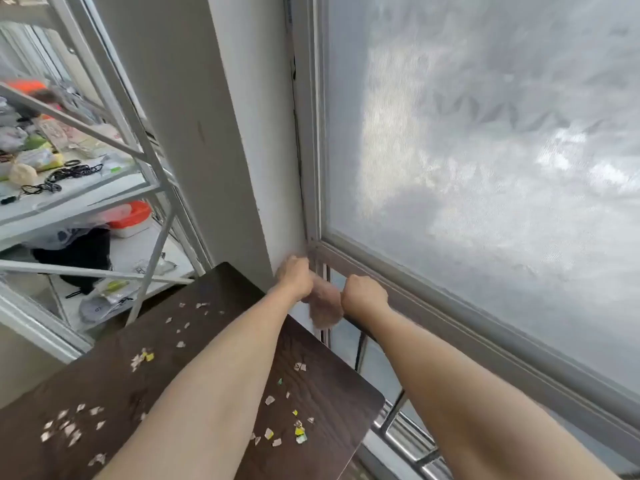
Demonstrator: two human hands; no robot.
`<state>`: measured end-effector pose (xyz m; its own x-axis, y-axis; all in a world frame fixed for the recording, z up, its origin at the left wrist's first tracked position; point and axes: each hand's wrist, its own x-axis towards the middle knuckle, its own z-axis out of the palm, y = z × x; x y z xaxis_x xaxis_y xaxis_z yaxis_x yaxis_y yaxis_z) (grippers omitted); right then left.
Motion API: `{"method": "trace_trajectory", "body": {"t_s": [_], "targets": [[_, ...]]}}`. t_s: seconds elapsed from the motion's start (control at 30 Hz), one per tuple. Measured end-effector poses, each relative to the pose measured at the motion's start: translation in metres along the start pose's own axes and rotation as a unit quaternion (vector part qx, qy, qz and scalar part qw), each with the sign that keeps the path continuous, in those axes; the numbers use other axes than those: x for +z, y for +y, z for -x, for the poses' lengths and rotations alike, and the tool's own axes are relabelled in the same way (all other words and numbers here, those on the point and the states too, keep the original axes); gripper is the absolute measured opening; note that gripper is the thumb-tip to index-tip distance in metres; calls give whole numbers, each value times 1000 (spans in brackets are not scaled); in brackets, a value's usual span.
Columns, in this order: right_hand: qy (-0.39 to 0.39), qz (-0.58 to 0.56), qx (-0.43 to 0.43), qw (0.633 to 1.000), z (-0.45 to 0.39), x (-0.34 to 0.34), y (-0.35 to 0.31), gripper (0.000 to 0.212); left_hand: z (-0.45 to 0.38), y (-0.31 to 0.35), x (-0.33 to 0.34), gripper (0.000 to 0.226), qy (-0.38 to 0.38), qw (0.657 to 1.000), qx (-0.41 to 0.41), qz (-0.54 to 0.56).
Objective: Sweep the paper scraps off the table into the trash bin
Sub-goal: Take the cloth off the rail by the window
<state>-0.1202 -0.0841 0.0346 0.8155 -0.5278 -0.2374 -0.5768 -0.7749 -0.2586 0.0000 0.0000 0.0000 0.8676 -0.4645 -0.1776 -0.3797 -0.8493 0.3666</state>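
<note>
Both arms are stretched forward over the far edge of a dark wood-grain desk [114, 379], toward the corner where a white wall meets a frosted window [485, 150]. The left hand [294, 277] is closed, its knuckles set against the lower corner of the window frame [433, 292]; the right hand [363, 296] is clenched into a fist just to its right. Between the two hands a blurred pinkish-brown object [325, 306] is seen, apparently gripped by both, though what it is cannot be told. The paper scraps [142, 358] are left lying on the desk, well behind and below the hands: a loose scatter at the middle and far part of the top, a cluster near the left edge, and coloured bits at the near right under the left forearm. A white metal shelf rack [104, 188] loaded with clutter is seen at the far left. No trash bin is in view.
</note>
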Motion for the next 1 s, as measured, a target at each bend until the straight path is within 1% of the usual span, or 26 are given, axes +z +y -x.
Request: {"method": "trace_trajectory", "body": {"t_s": [0.03, 0.07, 0.13, 0.17, 0.2, 0.27, 0.4, 0.47, 0.53, 0.63, 0.8, 0.9, 0.93, 1.0], "targets": [[-4, 10, 10, 1000, -3, 2, 1, 29, -5, 1, 4, 39, 6, 1000, -17, -5], [0, 16, 16, 1000, -7, 5, 2, 30, -8, 2, 8, 37, 27, 999, -41, 19], [3, 40, 19, 999, -12, 11, 2, 29, -15, 0, 16, 33, 69, 987, -107, 95], [1, 50, 20, 999, -14, 13, 2, 29, -16, 2, 18, 31, 84, 981, -126, 118], [1, 56, 19, 998, -17, 15, 3, 28, -19, 3, 21, 32, 94, 981, -131, 110], [5, 56, 18, 998, -22, 18, 6, 27, -23, 4, 25, 36, 99, 985, -123, 69], [0, 30, 7, 1000, -27, 17, 5, 24, -22, 7, 23, 32, 94, 992, -80, -39], [-5, 10, -4, 1000, -26, 13, 3, 26, -22, 4, 22, 31, 82, 993, -69, -55], [-3, -14, -13, 1000, -26, 10, 1, 26, -19, 1, 18, 29, 76, 995, -68, -22], [22, -52, -8, 998, -25, 2, 0, 19, -10, -8, 7, 33, 65, 993, -82, 61], [87, -129, 19, 988, -19, -15, -11, 17, 15, -30, -22, 26, 105, 979, -90, 151], [102, -192, 20, 976, -10, -21, -27, 9, 31, -46, -43, 41, 98, 971, -49, 211], [106, -223, 11, 969, -4, -23, -34, 16, 34, -53, -50, 43, 90, 969, -33, 227], [100, -282, -27, 954, 9, -29, -50, 39, 44, -67, -63, 33, 86, 966, -1, 244]]}}
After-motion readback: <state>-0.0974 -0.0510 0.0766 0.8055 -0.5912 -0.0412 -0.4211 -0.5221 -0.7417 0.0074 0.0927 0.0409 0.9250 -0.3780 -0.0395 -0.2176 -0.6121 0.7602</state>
